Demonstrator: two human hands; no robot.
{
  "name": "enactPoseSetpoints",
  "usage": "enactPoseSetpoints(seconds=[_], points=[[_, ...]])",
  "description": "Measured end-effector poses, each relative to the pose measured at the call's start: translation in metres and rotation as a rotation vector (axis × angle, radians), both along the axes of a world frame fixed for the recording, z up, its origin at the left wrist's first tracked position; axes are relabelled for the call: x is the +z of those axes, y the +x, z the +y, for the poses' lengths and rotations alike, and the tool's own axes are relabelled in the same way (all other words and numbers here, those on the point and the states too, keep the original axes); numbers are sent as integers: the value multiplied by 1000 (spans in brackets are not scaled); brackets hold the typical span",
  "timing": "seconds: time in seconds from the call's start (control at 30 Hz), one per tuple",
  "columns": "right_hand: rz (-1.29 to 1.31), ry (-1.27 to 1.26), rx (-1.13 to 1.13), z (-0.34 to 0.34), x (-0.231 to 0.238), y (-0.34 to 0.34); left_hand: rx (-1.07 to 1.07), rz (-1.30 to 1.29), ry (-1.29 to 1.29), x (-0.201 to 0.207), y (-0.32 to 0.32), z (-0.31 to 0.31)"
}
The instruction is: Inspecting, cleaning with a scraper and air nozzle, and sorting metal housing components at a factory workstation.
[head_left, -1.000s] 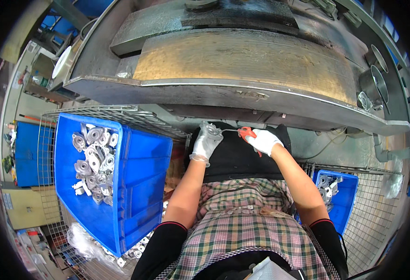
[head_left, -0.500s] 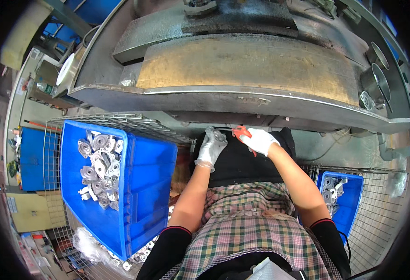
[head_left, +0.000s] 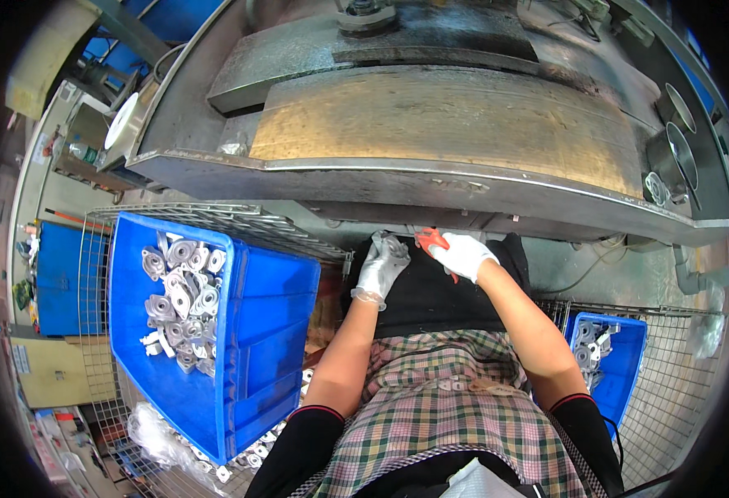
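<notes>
My left hand (head_left: 382, 267), in a white glove, is closed round a grey metal part (head_left: 393, 246) above my lap. My right hand (head_left: 466, 256), also gloved in white, grips a red-handled hand tool (head_left: 432, 240) that looks like pliers or cutters. The tool's head points left toward the metal part; whether the two touch I cannot tell. To my left a tilted blue bin (head_left: 271, 332) holds several similar grey metal parts (head_left: 183, 290). A smaller blue bin (head_left: 630, 349) on my right holds more of them.
Ahead stands a metal workbench with a worn board (head_left: 447, 124) and a raised front edge. Metal cups (head_left: 671, 158) stand at its right end. Wire cages (head_left: 688, 357) hold the bins on both sides. Clear plastic film (head_left: 153, 432) lies low on the left.
Both hands stay nearly in place, the left turned slightly with the metal part. The whole view has shifted a little, with the bench appearing slightly lower and further right.
</notes>
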State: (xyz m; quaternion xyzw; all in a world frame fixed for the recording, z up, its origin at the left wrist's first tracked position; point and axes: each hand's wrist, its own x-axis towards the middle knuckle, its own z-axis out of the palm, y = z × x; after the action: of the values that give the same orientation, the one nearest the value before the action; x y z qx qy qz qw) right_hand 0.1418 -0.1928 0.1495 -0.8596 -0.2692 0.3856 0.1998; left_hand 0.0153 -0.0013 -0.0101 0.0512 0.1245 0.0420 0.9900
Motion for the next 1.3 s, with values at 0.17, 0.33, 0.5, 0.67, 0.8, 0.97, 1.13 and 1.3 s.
enactPoseSetpoints(seconds=[0.17,0.33,0.5,0.67,0.8,0.97,1.13,1.3], points=[[19,25,8,-1,2,1,72,31,-124,12,0,-5],[4,36,-50,1,2,3,25,-42,-665,15,1,-1],[43,17,-69,3,2,6,52,110,51,11,2,-5],[51,39,-81,5,-4,7,29,137,-62,13,4,-3],[8,3,-55,9,-3,4,-19,73,153,13,4,-2],[-124,-24,30,8,18,-8,-8,286,192,10,0,-2],[-215,-77,82,14,32,-15,-11,254,210,7,-4,4],[-315,-82,108,25,36,-17,-31,212,150,4,-4,5]])
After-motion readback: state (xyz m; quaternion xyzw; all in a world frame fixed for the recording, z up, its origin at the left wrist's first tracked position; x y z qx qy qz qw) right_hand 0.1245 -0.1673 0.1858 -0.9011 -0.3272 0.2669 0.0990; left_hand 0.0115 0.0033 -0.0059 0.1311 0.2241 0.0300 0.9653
